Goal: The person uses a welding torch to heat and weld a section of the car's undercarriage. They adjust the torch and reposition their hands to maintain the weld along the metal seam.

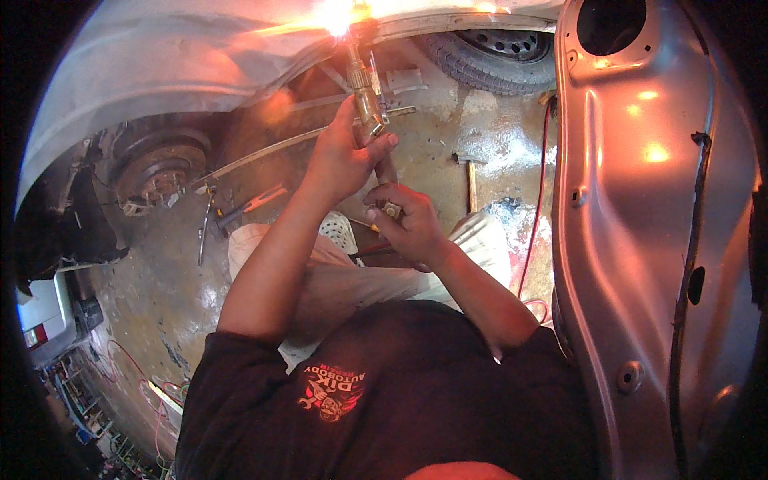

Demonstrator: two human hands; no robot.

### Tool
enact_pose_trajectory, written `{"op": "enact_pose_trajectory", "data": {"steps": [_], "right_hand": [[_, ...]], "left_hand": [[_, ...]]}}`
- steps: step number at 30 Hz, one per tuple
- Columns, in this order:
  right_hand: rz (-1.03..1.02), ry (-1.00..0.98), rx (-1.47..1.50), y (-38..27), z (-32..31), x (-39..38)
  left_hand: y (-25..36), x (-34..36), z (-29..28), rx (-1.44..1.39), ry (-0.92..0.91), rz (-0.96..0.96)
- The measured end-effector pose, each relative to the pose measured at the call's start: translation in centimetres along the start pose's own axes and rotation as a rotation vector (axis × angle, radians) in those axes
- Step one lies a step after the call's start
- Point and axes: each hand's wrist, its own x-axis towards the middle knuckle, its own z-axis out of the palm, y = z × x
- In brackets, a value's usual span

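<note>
My left hand (344, 156) grips a brass torch (366, 100) that points up toward the grey car body panel (200, 44). A bright glare (342, 20) at its tip, against the panel's lower edge, hides what the tip touches. Just below, my right hand (406, 220) has its fingers curled at the lower end of the torch, around what looks like a small valve knob (390, 210); the exact grip is partly hidden.
A silver panel (628, 240) stands close on my right, beside a red hose (544, 160). Ahead lie a tyre (456, 64) and a hammer (472, 184). At left are a rusty hub (160, 176), more tools (244, 208) and dark torn lining (64, 208).
</note>
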Motion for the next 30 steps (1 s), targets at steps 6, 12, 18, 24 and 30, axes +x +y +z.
{"op": "enact_pose_trajectory", "data": {"steps": [6,12,18,24,30], "right_hand": [[0.066,-0.006,0.024,-0.4,0.0,-0.2],[0.032,-0.006,0.006,-0.1,-0.1,-0.5],[0.029,-0.010,0.057,-0.1,-0.1,-0.5],[0.026,-0.021,0.021,0.3,-0.2,-0.6],[0.026,-0.034,0.032,0.5,-0.2,-0.5]], "left_hand": [[-0.1,0.0,0.2,-0.011,0.008,0.043],[-0.5,-0.2,0.5,-0.045,0.014,0.025],[-0.4,-0.3,0.5,-0.020,0.035,0.005],[-0.5,-0.1,0.5,-0.008,0.034,0.002],[-0.8,-0.2,0.6,0.000,0.059,0.023]]}}
